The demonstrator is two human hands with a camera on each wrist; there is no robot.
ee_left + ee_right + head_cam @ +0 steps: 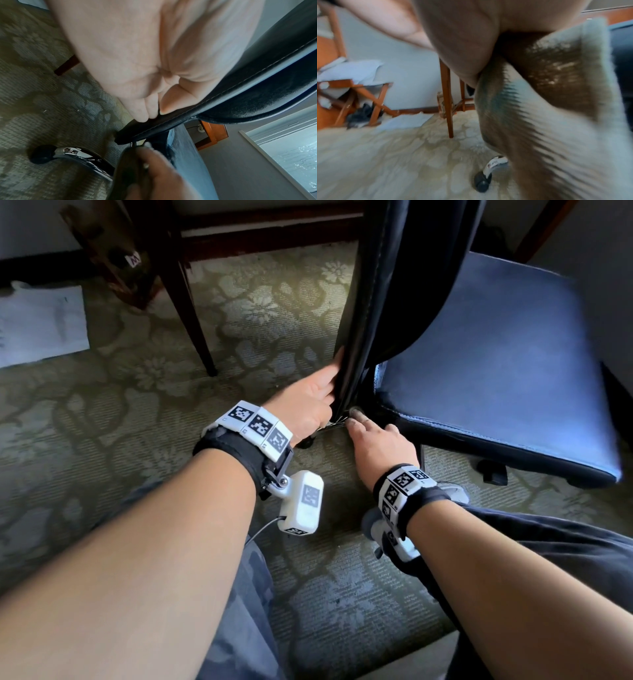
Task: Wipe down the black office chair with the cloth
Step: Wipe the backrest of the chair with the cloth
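The black leather office chair (411,302) stands on the green flower-patterned carpet (137,392), its upright backrest edge-on in the head view and its flat padded seat (496,364) just beyond it.

The left hand (313,402) holds the lower edge of the backrest: the thumb lies along the stitched side (223,94) and the fingers (145,109) curl round the back face, so this grip is clamped on the chair.

The right hand (380,450) reaches to the foot of the backrest, where it meets the seat, fingertips (358,417) touching that joint. In the right wrist view its grip is closed on the pale grey ribbed cloth (547,108), which bunches out from the palm, blurred. From the head view the cloth is hidden under the hand.

Below the backrest, a chromed base leg (82,152) ends in a black caster wheel (42,154) on the carpet. A dark wooden furniture leg (191,320) stands near the chair, with white paper sheets (41,326) well apart from it.
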